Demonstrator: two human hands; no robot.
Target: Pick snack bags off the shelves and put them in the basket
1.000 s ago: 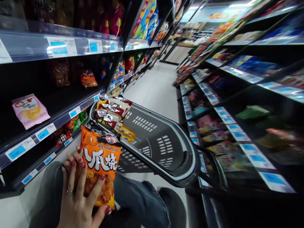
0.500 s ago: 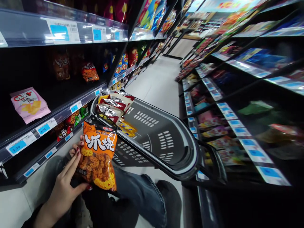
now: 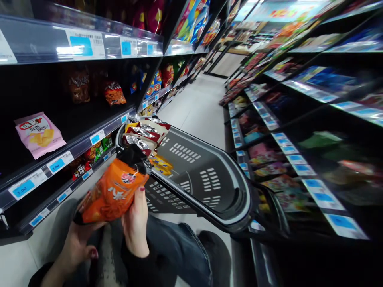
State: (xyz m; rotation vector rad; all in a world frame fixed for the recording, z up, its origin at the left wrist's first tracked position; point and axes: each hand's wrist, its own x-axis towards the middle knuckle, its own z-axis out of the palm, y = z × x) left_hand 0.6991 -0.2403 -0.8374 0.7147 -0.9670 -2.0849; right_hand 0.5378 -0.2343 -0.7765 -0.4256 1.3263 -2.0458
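An orange snack bag with a black crimped top is tilted between my two hands, its top toward the basket. My right hand grips its right side, the thumb lying on the front and the fingers hidden behind. My left hand is under the lower left end; its fingers go behind the bag and its thumb stands off the surface. Just beyond the bag is a dark shopping basket, with several silver, cream and red packets and a yellow packet at its left end.
At the left, a shelf edge with price labels runs beside me; a pink snack bag and small orange bag lie on that shelf. Blurred shelves of packets line the right side. A pale aisle floor stretches ahead. My bent leg is below the basket.
My right hand has come into view and onto the bag. The bag has turned and tipped, its top now leaning toward the basket. My left hand has moved down to its lower end.
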